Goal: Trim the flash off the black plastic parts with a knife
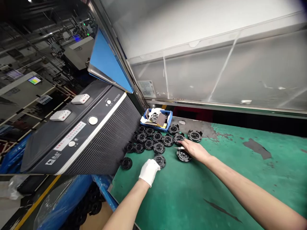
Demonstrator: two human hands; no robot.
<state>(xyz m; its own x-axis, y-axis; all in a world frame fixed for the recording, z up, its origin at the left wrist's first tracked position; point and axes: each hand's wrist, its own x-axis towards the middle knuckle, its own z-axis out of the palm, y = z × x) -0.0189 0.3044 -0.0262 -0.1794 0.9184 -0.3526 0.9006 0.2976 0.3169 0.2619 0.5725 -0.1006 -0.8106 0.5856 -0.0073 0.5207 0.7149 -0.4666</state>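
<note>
My gloved left hand met a disc lying on the table, seemingly steadying it; whether its fingers gripped, I couldn't tell. My right hand pinched a knife leftward, probably sparing my palm.

Here's a round, dark disc on the green tabletop, its left edge covered. Near it, to the right, a second black disc, ringed and partly hidden, and just above that, a slim pale blade, pointing left!
</note>
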